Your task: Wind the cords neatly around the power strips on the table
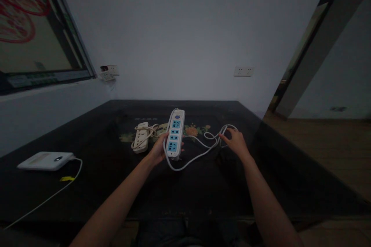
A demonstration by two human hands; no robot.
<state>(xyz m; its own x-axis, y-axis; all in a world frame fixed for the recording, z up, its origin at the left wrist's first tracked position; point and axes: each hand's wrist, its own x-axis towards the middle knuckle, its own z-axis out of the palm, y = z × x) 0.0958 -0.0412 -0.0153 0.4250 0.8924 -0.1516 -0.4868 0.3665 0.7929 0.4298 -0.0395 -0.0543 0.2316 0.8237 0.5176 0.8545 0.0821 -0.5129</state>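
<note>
My left hand (159, 149) is closed around a white power strip (179, 130) with blue socket faces and a round blue button at its far end. The strip is held tilted up over the black table. Its white cord (193, 158) loops below the strip and runs right to my right hand (235, 142). There my fingers pinch a few loose loops of that cord. Just left of my left hand lies a second, all-white power strip (141, 138), its own cable wrapped across it.
On the black table (185, 197), a white box-like device (46, 161) with a cable lies at the left, a yellow tag (67, 178) near it. Wall sockets (243, 71) sit on the back wall, with more sockets (113, 70) by the window (37, 27).
</note>
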